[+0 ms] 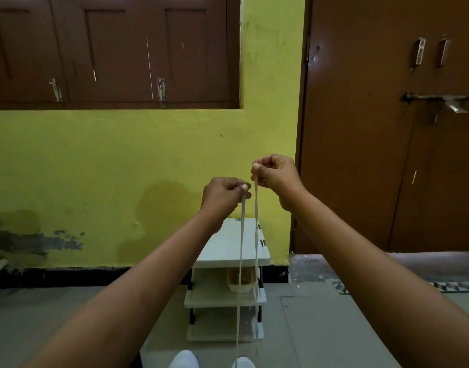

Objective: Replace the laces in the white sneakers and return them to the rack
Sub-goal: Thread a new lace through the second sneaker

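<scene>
Sneakers: white sneakers (212, 361) are sitting at the bottom edge, toes only showing.
Lace: lace (242, 235) is hanging in two strands.
Hands: left hand (222, 193) and right hand (274, 173) are each pinching an end.
Advice: level both ends before threading.
Rack: rack (228, 251) is standing beyond, against the wall.

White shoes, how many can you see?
2. One white sneaker toe peeks in at the bottom edge, left of centre; the other white sneaker toe sits just right of it, under the hanging white lace. Most of each is out of frame.

Left hand (222, 193) and right hand (277, 175) raised, each pinching a lace (256, 235) end — strands hanging before white rack (228, 251)
</scene>
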A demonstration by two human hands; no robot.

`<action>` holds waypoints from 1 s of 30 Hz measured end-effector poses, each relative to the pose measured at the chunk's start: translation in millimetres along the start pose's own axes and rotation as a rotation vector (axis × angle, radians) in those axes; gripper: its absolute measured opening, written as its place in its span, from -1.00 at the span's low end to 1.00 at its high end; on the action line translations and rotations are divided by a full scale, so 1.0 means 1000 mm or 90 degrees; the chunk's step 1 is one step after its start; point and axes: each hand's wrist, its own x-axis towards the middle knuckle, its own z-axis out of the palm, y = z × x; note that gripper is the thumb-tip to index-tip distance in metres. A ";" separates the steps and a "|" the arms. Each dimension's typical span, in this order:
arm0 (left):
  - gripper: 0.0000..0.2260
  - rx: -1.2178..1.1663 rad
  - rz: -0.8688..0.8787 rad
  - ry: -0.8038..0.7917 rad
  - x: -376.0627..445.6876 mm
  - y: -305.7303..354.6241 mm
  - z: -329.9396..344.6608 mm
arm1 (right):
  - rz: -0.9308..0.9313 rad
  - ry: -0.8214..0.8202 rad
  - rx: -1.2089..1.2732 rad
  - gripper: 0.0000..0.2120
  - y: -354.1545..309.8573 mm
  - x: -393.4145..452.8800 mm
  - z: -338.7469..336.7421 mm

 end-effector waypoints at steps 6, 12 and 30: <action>-0.80 0.018 -0.097 -0.069 -0.023 -0.053 -0.001 | 0.134 0.000 -0.071 -0.93 0.064 -0.024 -0.006; -0.83 0.141 -0.191 -0.116 -0.059 -0.157 0.008 | 0.220 -0.055 -0.258 -0.99 0.181 -0.079 -0.014; -0.69 0.497 -0.288 -0.461 -0.155 -0.366 0.088 | 0.456 -0.563 -0.518 -0.32 0.388 -0.208 0.006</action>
